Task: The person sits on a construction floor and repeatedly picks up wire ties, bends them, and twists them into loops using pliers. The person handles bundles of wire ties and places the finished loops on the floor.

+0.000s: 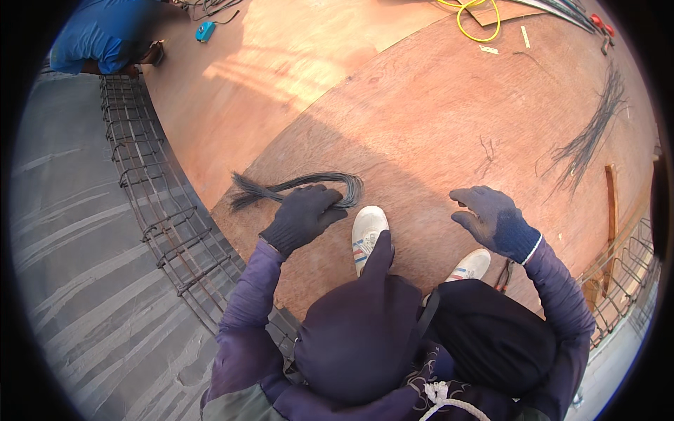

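My left hand [303,215], in a dark knit glove, is over the near side of a looped bundle of thin dark tie wire [309,179] on the plywood. Its fingers are bent and the thumb stands apart; the glove hides part of the bundle, and I see no firm grip on it. To the right, my right hand [493,219], gloved in dark blue, hovers above the plywood with thumb and fingers apart and nothing between them. A hand tool with reddish handles [503,276], probably pliers, lies beside my right shoe [469,266].
Plywood sheets [407,133] form the floor. Rebar cages run along the left [151,186] and right [618,281] edges. Loose wires [593,133] lie at right; a yellow hose [479,35] is at the far side. A person in blue [105,35] crouches far left, near a teal tool [205,31].
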Demonstrator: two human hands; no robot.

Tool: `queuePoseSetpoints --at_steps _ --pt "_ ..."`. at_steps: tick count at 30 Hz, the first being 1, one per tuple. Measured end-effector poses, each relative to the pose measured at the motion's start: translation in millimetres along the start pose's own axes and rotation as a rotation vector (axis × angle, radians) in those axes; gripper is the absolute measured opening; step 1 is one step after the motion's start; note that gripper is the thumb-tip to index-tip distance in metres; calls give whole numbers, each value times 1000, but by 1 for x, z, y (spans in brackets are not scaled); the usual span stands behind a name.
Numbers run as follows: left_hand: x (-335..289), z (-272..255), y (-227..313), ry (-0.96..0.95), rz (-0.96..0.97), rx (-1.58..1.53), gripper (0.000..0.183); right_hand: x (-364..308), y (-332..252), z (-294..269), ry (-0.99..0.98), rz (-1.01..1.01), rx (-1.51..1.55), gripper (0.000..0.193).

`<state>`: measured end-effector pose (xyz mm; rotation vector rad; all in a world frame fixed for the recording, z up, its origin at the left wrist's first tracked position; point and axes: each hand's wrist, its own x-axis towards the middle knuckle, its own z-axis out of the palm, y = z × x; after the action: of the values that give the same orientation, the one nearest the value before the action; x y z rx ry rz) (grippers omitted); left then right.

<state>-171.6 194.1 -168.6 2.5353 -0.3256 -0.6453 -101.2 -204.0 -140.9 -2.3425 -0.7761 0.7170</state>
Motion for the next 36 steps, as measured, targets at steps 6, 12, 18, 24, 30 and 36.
queuePoseSetpoints --at_steps 6,12,18,24,30,36 --pt "24 2 55 -47 233 -188 39 2 -11 10 108 -41 221 47" --pt "40 11 90 -167 253 -189 42 -12 -11 35 183 -127 339 43" --pt "36 25 93 -164 273 -166 44 -16 1 50 215 -163 317 35" --pt "34 29 96 -55 349 -170 45 -13 2 55 298 -305 172 26" --pt "38 22 107 -60 315 -256 45 -16 2 53 325 -321 177 28" --pt "40 20 109 -219 259 -191 41 -12 10 39 316 -317 196 27"
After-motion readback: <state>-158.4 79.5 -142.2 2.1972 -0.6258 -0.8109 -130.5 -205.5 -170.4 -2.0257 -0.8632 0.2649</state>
